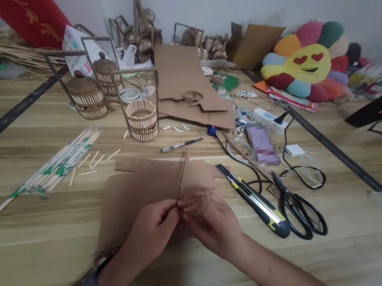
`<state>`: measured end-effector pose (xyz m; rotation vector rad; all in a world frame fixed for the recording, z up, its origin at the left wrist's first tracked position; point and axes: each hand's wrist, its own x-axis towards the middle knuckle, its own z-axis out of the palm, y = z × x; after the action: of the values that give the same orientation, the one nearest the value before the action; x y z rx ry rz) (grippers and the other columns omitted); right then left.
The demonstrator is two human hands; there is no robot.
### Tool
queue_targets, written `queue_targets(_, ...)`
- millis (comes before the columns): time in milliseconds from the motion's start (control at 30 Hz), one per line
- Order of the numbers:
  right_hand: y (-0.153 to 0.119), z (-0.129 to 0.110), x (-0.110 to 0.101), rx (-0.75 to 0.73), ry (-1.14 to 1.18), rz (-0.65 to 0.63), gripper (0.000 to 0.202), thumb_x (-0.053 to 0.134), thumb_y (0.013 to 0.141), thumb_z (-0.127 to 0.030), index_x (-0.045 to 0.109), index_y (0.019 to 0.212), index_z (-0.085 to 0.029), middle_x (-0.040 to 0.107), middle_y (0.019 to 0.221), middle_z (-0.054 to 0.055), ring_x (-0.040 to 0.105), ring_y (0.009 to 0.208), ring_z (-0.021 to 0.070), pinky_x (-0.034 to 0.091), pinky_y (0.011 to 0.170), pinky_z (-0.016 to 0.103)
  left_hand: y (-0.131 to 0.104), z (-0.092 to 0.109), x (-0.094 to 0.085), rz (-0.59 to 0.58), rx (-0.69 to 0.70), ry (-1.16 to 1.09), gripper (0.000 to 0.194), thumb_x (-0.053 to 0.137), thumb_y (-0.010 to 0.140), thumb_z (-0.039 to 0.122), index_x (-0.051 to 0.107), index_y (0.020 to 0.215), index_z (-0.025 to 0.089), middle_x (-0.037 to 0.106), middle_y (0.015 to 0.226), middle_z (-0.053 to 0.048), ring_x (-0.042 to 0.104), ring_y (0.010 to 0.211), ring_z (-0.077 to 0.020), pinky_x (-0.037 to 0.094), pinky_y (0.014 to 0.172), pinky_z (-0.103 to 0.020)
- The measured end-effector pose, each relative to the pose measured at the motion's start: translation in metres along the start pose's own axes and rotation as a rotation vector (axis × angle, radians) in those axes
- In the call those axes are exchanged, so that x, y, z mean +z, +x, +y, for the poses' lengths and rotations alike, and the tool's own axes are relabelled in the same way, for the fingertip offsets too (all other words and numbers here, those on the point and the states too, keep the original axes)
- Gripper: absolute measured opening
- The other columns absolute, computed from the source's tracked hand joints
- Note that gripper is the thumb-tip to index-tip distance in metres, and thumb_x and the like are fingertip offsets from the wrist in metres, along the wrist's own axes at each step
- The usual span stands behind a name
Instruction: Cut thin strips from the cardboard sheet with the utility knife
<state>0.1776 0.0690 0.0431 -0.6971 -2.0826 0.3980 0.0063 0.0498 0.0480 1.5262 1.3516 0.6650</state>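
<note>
Both hands meet over a sheet of cardboard (123, 199) lying on the wooden table. Between the fingertips of my left hand (160, 220) and my right hand (208, 219) is a thin cardboard strip (183, 171), its free end pointing away from me. Each hand is closed in a pinch on the strip's near end, which the fingers hide. Right of the sheet lie a yellow and black utility knife (257, 203) and black-handled scissors (301, 212). Beyond it lies a pen (182, 145).
A small stick bucket (142, 119) with a tall handle stands beyond the pen, near two lidded ones. Bagged sticks (64, 160) lie left. At right are a phone (262, 144), a power strip (270, 119) and cables. Cut cardboard (179, 76) and a flower cushion (310, 63) lie farther back.
</note>
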Motion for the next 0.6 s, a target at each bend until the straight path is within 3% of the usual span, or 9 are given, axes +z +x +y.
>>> queue_targets(167,0.0000,-0.0010,0.0026,-0.051,0.001,0.011,0.019,0.060,0.086,-0.009,0.059,0.095,-0.025,0.076,0.096,0.004,0.070,0.088,0.0181,0.053,0.080,0.036,0.0006,-0.0048,-0.0003,0.056,0.036,0.043,0.034,0.037,0.087,0.037,0.049,0.061,0.019,0.048,0.058,0.003,0.046,0.059,-0.0142,0.033,0.054,-0.023)
queue_targets(300,0.0003,-0.0021,0.0021,0.034,0.111,0.030,0.017,0.062,0.084,-0.009,0.061,0.091,-0.024,0.077,0.094,0.004,0.070,0.087,0.0180,0.054,0.080,0.035,-0.0002,-0.0027,-0.0021,0.099,0.023,0.079,0.032,0.035,0.084,0.035,0.048,0.059,0.019,0.045,0.056,0.003,0.045,0.058,-0.0141,0.031,0.053,-0.023)
queue_targets(500,-0.0008,-0.0012,0.0030,0.580,0.635,0.026,0.008,0.061,0.089,-0.024,0.068,0.087,-0.022,0.077,0.085,0.004,0.072,0.077,0.0173,0.057,0.068,0.029,-0.0040,0.0014,-0.0030,0.070,0.028,0.049,0.033,0.038,0.082,0.029,0.056,0.058,0.018,0.055,0.054,0.002,0.050,0.054,-0.0142,0.033,0.052,-0.023)
queue_targets(600,0.0000,-0.0006,0.0062,0.780,0.946,0.062,0.014,0.068,0.084,-0.035,0.066,0.080,-0.022,0.076,0.076,0.002,0.071,0.067,0.0175,0.057,0.063,0.029,-0.0053,-0.0003,-0.0025,0.052,0.041,0.041,0.035,0.038,0.084,0.029,0.061,0.059,0.018,0.061,0.055,0.001,0.054,0.054,-0.0143,0.034,0.051,-0.023)
